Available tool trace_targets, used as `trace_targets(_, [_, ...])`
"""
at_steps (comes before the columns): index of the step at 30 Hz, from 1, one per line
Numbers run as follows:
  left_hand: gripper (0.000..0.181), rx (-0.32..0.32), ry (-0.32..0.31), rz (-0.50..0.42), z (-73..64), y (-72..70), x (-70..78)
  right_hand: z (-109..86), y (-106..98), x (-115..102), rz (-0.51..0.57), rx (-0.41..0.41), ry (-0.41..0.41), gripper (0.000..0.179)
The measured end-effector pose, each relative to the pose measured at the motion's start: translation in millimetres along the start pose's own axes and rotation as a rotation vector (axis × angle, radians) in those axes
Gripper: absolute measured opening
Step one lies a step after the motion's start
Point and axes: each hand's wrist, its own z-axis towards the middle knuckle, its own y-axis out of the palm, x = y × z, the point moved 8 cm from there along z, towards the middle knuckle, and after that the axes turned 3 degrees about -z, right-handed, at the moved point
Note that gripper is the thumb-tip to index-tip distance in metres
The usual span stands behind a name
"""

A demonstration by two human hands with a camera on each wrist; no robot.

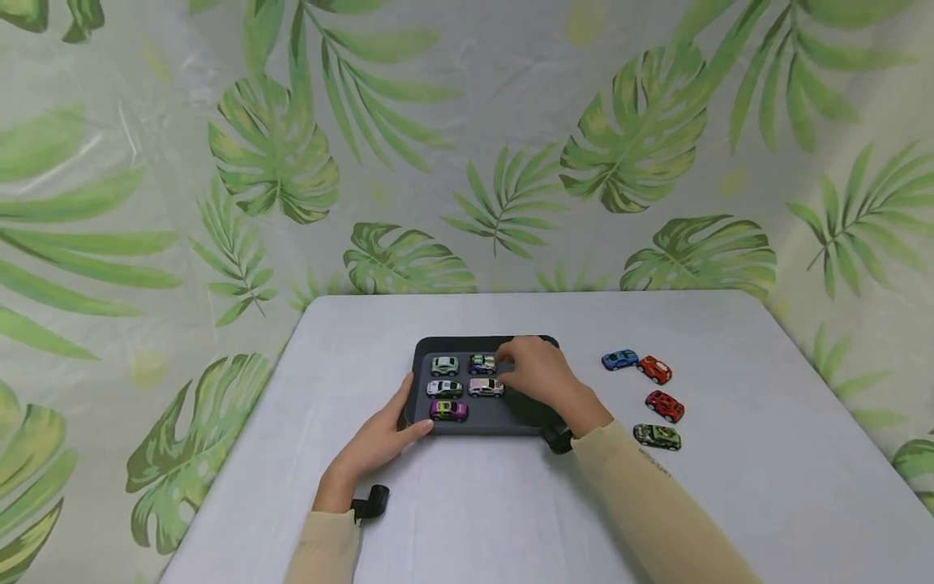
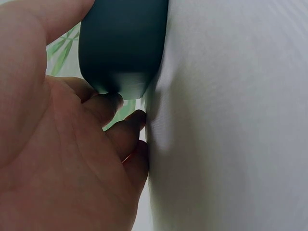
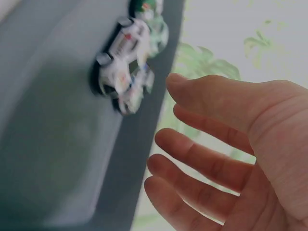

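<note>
My left hand holds the dark grey tray at its left end, thumb by the near corner and fingers along the side. In the left wrist view, fingertips touch the tray's wall. Over the tray's right half hovers my right hand, beside a white-and-pink toy car and a blue, white and green toy car. Its fingers are loosely bent with nothing between them in the right wrist view. A pale green car, a white-and-green car and a magenta-and-yellow car stand on the left.
Right of the tray on the white table lie a blue car, a red car, another red car and a camouflage car. A leaf-patterned sheet hangs behind the table.
</note>
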Motion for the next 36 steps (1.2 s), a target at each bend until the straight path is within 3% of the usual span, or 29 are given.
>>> trace_targets(15, [0.095, -0.006, 0.005, -0.005, -1.0, 4.3, -4.3, -41.4, -35.2, 62.9, 0.093, 0.146, 0.052, 0.034])
trace_targets(25, [0.095, 0.001, -0.008, -0.003, -2.5, 2.5, -4.5, -47.3, -49.0, 102.9, 0.081, 0.172, 0.071, 0.034])
trace_targets(36, [0.096, 0.01, 0.013, -0.002, -1.4, -0.8, -1.6, -50.8, -44.4, 152.7, 0.131, 0.135, 0.118, 0.04])
